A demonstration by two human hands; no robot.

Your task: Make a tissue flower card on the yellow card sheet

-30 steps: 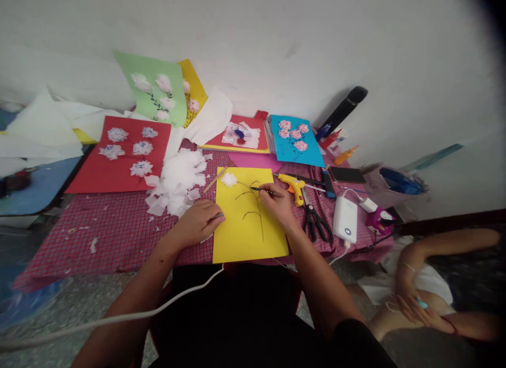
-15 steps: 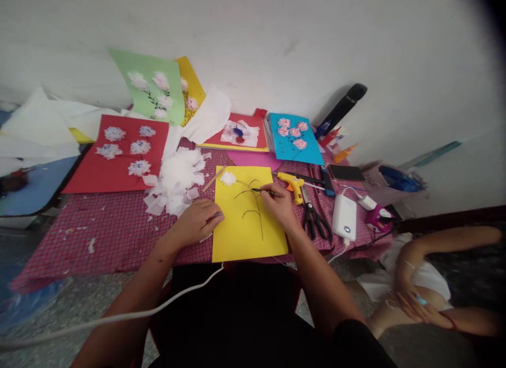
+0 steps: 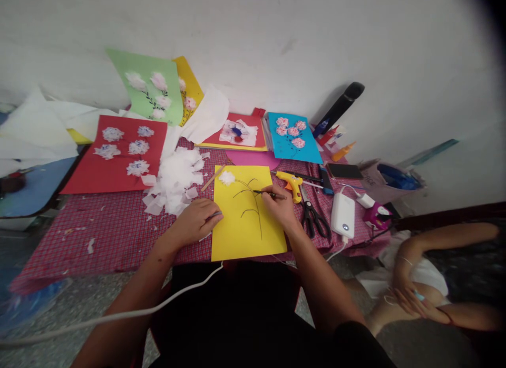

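A yellow sheet of paper (image 3: 233,241) lies at the table's front edge, with a thin branching stem drawn in dark lines. One white paper flower (image 3: 226,178) sits at its upper left, at the tip of a drawn branch. My right hand (image 3: 280,203) is closed around a black pen (image 3: 269,194), whose tip meets the upper part of the stem. At the sheet's left edge rests my left hand (image 3: 200,219), its fingers closed on a small dark cap-like piece (image 3: 215,214). A thin wooden stick (image 3: 212,178) lies beside the sheet.
White paper pieces (image 3: 177,173) are heaped at the left, near a red flower card (image 3: 89,167). To the right lie a yellow glue gun (image 3: 291,182), black scissors (image 3: 314,223) and a white power bank (image 3: 343,215). Another person's hands (image 3: 413,299) are at the lower right.
The view has shifted very slightly. My right hand still holds the pen at nearly the same spot on the stem, and my left hand stays at the sheet's edge.
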